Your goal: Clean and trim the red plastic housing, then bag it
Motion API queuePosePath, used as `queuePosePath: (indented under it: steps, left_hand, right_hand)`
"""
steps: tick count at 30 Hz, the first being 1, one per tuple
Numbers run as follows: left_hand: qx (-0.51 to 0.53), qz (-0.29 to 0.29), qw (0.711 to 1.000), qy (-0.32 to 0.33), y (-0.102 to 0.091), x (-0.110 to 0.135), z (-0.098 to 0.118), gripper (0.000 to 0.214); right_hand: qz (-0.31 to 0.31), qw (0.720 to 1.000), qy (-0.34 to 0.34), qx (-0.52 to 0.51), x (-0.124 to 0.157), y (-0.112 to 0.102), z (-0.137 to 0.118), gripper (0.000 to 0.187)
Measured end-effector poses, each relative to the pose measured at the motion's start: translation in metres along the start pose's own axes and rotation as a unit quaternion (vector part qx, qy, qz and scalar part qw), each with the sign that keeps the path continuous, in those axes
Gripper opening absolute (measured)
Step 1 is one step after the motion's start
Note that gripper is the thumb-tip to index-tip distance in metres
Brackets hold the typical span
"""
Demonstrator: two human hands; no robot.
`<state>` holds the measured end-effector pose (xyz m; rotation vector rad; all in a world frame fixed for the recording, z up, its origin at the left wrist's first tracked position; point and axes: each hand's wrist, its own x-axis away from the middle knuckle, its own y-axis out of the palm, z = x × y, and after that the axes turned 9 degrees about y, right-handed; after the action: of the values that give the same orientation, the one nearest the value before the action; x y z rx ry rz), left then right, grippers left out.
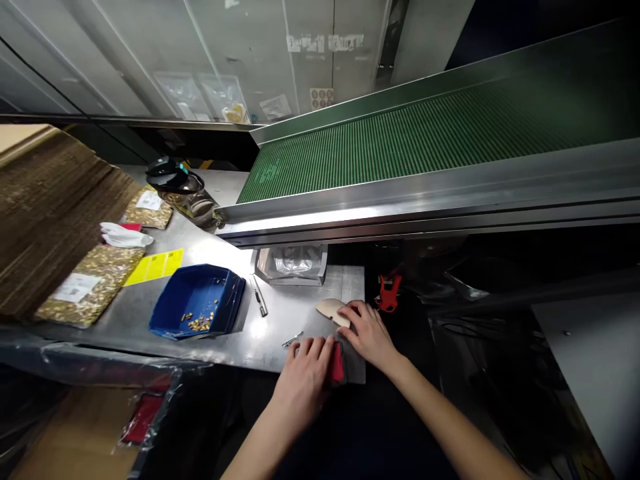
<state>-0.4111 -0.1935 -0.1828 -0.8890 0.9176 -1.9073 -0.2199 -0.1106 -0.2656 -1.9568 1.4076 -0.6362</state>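
My left hand is closed over a red block-like item with a dark edge at the table's front corner; part of it is hidden under my fingers. My right hand has its thumb and fingertips at the right end of a flat beige half-moon piece, gripping it just above the tabletop or on it; which one is hard to tell. Beside my left fingertips lies a small shiny metal piece. Farther left, a slim dark and silver tool rests on the metal table.
A blue bin holds small brass-coloured parts. Bags of similar parts and a yellow sheet lie left. A grey tray stands under the green conveyor. A red-orange device is at right; a plastic-lined carton sits below.
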Motion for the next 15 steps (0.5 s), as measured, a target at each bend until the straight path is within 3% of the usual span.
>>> queuePosePath:
  steps: [6,9,12,15]
  left_hand:
    - [-0.065,-0.011,0.998,0.018,0.014,-0.006,-0.001,0.083]
    - [-0.079,0.008,0.997,0.005,0.010,-0.004,-0.004,0.083]
    - [-0.037,0.053,0.998,0.003,-0.010,0.003,-0.016,0.088]
    - [0.018,0.132,0.991,-0.013,-0.039,-0.013,-0.042,0.033]
  right_hand:
    - [-0.011,0.999,-0.023,-0.020,-0.029,-0.015,-0.011,0.030]
    - [0.024,0.998,0.011,-0.057,-0.014,-0.030,-0.009,0.027]
    - [0.071,0.991,0.068,-0.086,0.016,-0.045,0.007,0.031]
    - [0.108,0.981,0.132,-0.096,0.046,-0.053,0.031,0.036]
